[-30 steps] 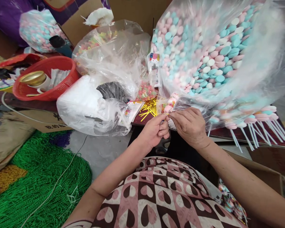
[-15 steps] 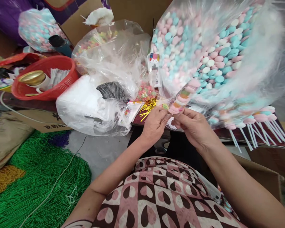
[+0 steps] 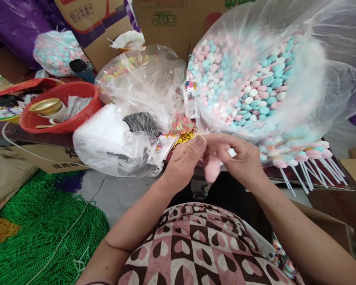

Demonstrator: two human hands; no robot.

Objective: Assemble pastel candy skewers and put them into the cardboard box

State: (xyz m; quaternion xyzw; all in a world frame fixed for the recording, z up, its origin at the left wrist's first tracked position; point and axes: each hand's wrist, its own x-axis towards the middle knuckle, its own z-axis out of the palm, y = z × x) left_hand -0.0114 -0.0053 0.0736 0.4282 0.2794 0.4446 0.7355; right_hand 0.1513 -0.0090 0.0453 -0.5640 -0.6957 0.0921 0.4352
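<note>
Two hands close together mid-frame, fingers partly curled: left hand [image 3: 184, 160], right hand [image 3: 242, 158]; grip blurred, cannot tell. Pink piece [image 3: 213, 169] between them, probably marshmallow: light, soft, easily dented; best pinched gently near end.

Candy bag [image 3: 252, 109] blocking right, white bag [image 3: 99, 132] left, room above gold strips [image 3: 184, 138]

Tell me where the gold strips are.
In the head view, the gold strips lie near the middle, just beyond the left hand, beside the pink candies.
</note>
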